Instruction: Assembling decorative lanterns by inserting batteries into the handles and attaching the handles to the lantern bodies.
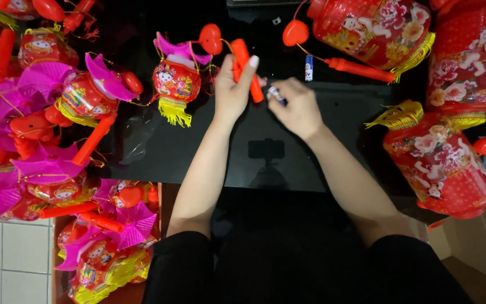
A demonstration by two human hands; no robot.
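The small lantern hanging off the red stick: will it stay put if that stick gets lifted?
Probably not. The lantern looks thin, hollow and light, joined to the stick in the left hand only by a cord, so it would likely swing. Its yellow fringe looks floppy.

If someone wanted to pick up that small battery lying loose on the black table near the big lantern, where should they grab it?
Pinch the small battery across its middle, coming straight down from above. It lies flat and alone on the black table, long sides bare, with the orange stick just to its right, so fingers fit best on either long side.
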